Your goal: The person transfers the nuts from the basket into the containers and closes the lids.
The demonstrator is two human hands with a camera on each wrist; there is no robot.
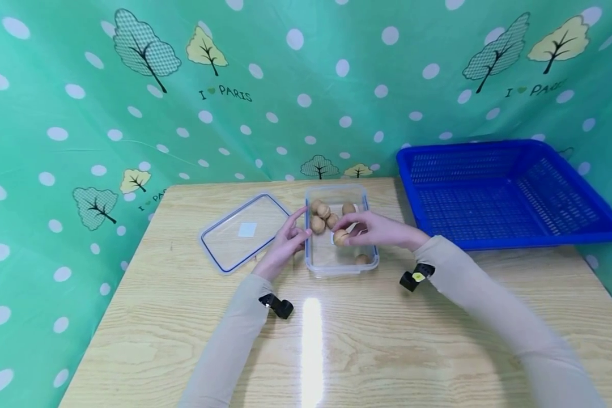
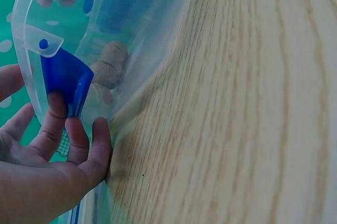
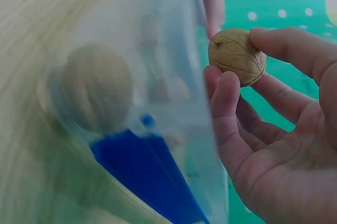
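Note:
A walnut (image 3: 237,57) is pinched between the thumb and fingers of my right hand (image 1: 374,228), at rim height over the clear plastic container (image 1: 328,258). Several more walnuts (image 1: 318,224) lie together in its far half, and a single walnut (image 1: 362,259) sits in the near right corner. My left hand (image 1: 285,242) rests against the container's left side, fingers loosely extended. In the left wrist view, its fingertips touch the blue latch (image 2: 66,79) and the clear wall beside it.
To the left lies the container's clear lid (image 1: 232,249) with a blue seal, flat on the wooden table (image 1: 148,317). A large blue perforated basket (image 1: 469,198) stands at the back right. Behind hangs a green dotted cloth (image 1: 265,68).

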